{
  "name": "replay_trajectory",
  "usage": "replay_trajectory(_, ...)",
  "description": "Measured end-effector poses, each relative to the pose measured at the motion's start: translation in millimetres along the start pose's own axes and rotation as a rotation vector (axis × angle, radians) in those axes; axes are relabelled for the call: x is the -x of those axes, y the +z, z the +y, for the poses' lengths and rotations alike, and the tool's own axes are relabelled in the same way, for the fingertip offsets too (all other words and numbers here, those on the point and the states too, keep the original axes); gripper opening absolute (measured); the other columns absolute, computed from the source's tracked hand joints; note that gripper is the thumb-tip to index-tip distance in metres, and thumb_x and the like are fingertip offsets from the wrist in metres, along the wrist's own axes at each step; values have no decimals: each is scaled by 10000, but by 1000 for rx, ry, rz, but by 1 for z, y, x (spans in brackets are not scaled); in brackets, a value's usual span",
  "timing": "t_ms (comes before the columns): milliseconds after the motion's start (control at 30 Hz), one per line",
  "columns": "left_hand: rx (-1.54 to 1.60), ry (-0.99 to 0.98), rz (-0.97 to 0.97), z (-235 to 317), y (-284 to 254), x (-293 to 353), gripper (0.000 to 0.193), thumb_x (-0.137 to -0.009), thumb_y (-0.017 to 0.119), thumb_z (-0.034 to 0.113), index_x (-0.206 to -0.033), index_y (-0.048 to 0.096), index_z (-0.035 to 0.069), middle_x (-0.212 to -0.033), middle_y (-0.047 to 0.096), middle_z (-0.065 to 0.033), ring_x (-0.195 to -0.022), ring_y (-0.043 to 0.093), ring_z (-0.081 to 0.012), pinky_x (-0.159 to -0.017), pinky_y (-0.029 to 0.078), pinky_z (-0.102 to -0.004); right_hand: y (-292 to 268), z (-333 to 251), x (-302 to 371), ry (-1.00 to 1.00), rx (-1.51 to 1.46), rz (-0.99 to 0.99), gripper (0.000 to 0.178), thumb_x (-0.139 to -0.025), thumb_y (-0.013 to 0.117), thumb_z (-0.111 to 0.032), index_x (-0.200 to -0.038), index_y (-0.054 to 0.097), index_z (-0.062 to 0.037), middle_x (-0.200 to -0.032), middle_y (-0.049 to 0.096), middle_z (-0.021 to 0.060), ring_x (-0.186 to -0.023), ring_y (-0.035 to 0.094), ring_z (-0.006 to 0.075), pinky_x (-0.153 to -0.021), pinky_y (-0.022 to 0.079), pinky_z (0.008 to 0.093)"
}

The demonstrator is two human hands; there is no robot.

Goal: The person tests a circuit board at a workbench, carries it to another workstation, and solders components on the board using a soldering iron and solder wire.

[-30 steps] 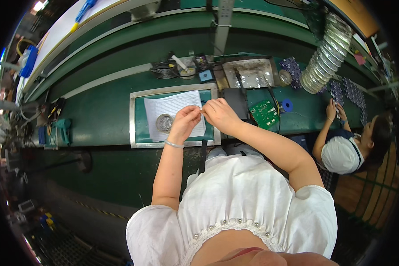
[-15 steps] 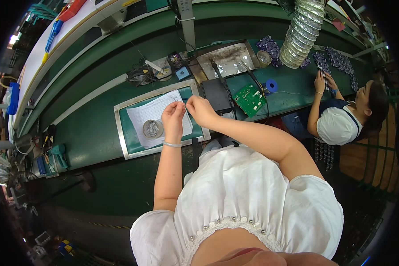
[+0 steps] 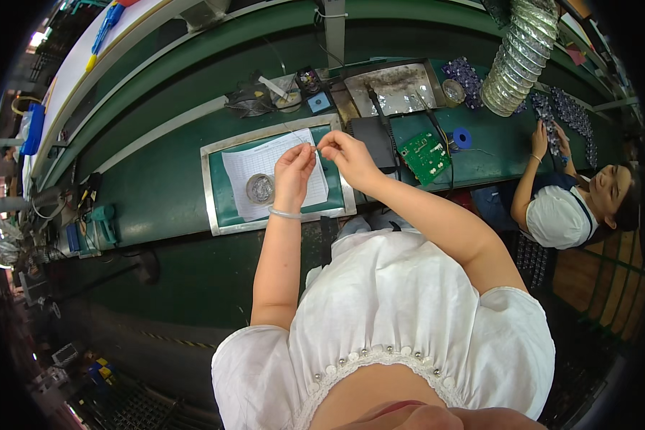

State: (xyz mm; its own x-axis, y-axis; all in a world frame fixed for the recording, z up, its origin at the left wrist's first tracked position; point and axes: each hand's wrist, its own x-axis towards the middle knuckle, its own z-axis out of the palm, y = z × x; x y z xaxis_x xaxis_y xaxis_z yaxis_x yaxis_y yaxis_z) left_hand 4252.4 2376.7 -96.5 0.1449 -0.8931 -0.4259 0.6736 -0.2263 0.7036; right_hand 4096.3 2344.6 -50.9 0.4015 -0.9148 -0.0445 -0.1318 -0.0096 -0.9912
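My left hand (image 3: 294,169) and my right hand (image 3: 342,155) are raised close together over a metal-framed green tray (image 3: 221,208). Both pinch a thin wire (image 3: 315,148) that runs between their fingertips. Under the hands lies a white paper sheet (image 3: 245,168) with a small round coil of wire (image 3: 259,189) on it. A thin bracelet circles my left wrist.
A green circuit board (image 3: 426,156) lies right of the tray, next to a black box (image 3: 376,137) and a blue spool (image 3: 462,137). A foil-lined tray (image 3: 394,87) and a ribbed silver duct (image 3: 516,61) stand behind. Another person (image 3: 562,208) works at the right.
The view has shifted, so the tray and hands sit more to the centre and nearer. My hands stay together on the wire above the paper.
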Motion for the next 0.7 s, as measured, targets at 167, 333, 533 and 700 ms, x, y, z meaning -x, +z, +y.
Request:
replay_trajectory(167, -686, 325, 320, -29, -25, 0, 281, -869, 672, 120, -1103, 586, -9, -966, 626, -66, -829, 576, -133, -763, 468, -261, -25, 0, 18, 161, -448, -55, 172, -970, 534, -167, -1037, 590, -18, -898, 580, 8, -855, 536, 86, -809, 430, 225)
replay_trajectory(333, -531, 273, 16, -25, 21, 46, 313, -924, 603, 159, -1198, 550, 17, -1017, 613, -57, -849, 567, -122, -773, 461, -263, -57, 8, 43, 239, -671, 69, 161, -959, 560, -168, -1034, 582, -27, -943, 609, 28, -913, 578, 111, -850, 458, 256)
replay_trajectory(533, -534, -187, -405, -49, 77, 67, 279, -942, 590, 194, -1125, 621, -15, -945, 664, -78, -831, 610, -123, -773, 487, -249, -88, 21, 70, 180, -576, 226, 140, -948, 579, -155, -1004, 591, -27, -967, 621, 37, -933, 579, 109, -879, 461, 269)
replay_trajectory(700, -521, -171, -260, -77, 106, 63, 264, -915, 632, 148, -1104, 652, -35, -868, 669, -71, -769, 623, -105, -699, 503, -228, -125, 45, 86, 145, -510, 326, 144, -930, 608, -148, -992, 601, -19, -960, 636, 29, -918, 573, 89, -838, 446, 240)
